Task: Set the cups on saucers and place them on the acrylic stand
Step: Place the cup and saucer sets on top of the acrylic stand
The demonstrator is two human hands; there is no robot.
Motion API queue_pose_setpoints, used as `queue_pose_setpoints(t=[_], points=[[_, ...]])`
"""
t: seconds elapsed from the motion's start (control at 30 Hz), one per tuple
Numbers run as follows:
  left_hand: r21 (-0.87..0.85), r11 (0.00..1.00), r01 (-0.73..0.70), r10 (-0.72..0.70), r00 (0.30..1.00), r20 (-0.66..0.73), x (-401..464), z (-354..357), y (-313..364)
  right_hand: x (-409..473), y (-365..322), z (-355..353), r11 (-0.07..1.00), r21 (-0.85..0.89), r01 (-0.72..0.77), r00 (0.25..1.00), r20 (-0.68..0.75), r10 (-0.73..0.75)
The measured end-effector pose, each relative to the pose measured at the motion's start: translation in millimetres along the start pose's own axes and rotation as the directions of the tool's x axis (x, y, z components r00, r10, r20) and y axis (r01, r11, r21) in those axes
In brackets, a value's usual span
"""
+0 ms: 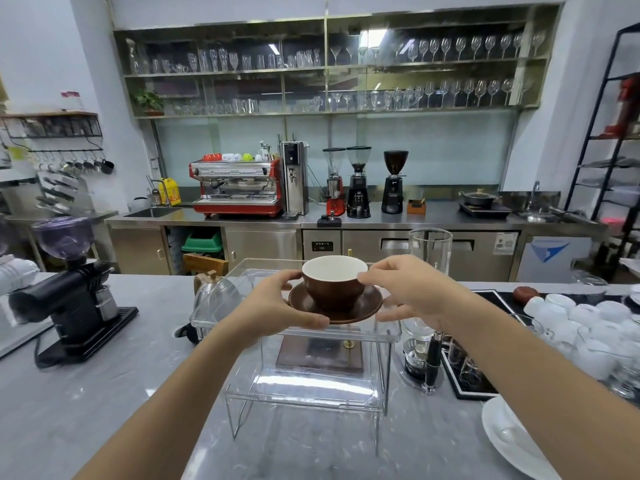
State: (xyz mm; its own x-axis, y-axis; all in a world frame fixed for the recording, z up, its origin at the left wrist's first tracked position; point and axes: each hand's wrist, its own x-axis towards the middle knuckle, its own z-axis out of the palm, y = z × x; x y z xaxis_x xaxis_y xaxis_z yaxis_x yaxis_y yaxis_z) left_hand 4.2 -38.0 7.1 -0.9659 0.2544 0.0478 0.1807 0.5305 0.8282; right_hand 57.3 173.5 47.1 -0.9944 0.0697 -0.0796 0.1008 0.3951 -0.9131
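A brown cup (334,287) with a white inside stands on a brown saucer (363,308) over the top shelf of the clear acrylic stand (242,292). My left hand (277,306) grips the saucer's left rim, thumb under its front edge. My right hand (405,294) holds the saucer's right rim, with a fingertip touching the cup's lip. Whether the saucer rests on the shelf or hovers just above it, I cannot tell. The stand's lower shelf (304,393) has nothing on it.
A black coffee grinder (74,303) stands at the left of the grey counter. Behind the stand sits a metal kettle (216,289). Right of the stand are a tall glass siphon (429,258), a black tray (464,382), several white cups (581,317) and stacked white saucers (512,438).
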Motion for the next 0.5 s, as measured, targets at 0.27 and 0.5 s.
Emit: queue_pose_setpoints(t=[0.27, 0.5], points=[[0.177, 0.976, -0.129, 0.181, 0.929, -0.323, -15.7, -6.9, -0.6, -16.9, 4.0, -20.3, 0.986, -0.105, 0.132, 0.984, -0.109, -0.144], [0.435, 0.804, -0.405, 0.573, 0.723, -0.386, -42.7, 21.7, 21.1, -37.2, 24.3, -23.8, 0.782, -0.490, 0.386, 0.868, -0.095, -0.488]])
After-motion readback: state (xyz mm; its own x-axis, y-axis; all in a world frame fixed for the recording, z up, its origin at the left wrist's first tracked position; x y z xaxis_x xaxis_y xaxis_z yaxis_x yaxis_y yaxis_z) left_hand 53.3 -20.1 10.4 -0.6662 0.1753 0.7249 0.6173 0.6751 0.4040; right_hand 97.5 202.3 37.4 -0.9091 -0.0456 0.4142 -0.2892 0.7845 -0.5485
